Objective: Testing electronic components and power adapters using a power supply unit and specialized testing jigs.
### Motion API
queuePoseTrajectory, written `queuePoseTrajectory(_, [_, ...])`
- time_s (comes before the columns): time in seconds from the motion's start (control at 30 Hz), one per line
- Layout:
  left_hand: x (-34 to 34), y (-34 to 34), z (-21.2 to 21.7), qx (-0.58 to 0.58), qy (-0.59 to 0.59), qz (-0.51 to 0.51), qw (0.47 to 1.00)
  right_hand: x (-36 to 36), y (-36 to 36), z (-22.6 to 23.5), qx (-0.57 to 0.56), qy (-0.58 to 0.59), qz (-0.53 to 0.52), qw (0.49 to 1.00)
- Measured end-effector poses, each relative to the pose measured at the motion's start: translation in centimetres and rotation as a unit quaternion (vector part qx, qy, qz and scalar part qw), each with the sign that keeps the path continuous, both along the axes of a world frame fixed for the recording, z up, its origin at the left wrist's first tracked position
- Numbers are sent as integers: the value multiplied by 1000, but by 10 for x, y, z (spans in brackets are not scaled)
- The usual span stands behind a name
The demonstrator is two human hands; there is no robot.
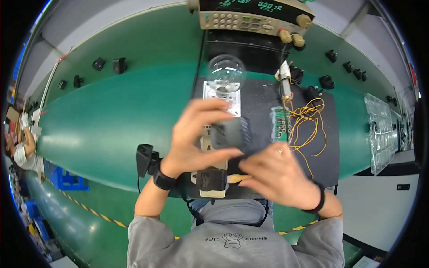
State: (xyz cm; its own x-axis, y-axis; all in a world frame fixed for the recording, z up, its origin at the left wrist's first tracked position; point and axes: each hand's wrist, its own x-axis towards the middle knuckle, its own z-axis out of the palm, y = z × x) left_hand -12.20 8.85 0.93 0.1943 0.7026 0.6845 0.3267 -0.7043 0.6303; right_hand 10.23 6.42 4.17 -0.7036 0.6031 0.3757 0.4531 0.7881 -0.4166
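Observation:
My left hand (196,134) holds a dark grey boxy part (229,132), motion-blurred, between thumb and fingers above the black mat (263,96). My right hand (279,176) comes in from the lower right, its fingers reaching toward the underside of that part; whether they touch it I cannot tell. Both wrists wear black bands. A clear light bulb (226,73) stands on a white socket base just beyond my left fingers. A green circuit board (280,124) with orange wires (308,120) lies right of the part.
A bench power supply (250,18) with keypad and knobs stands at the back. A black adapter on a white power strip (212,181) lies under my wrists. Small black adapters dot the green table (111,116). Clear blister trays (380,129) sit at the right. Another person is at the far left.

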Motion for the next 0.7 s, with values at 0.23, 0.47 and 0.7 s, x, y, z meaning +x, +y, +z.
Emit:
queuePoseTrajectory(0.23, [-48,56,-52,-57,-160,385,907,110,182,5,40,-78,-236,968])
queuePoseTrajectory(0.47, [-91,109,-84,-137,-68,461,874,115,239,-41,-238,-88,-65,965])
queuePoseTrajectory(0.7, [-86,143,-81,-161,-112,420,886,133,221,-35,-303,-34,-123,944])
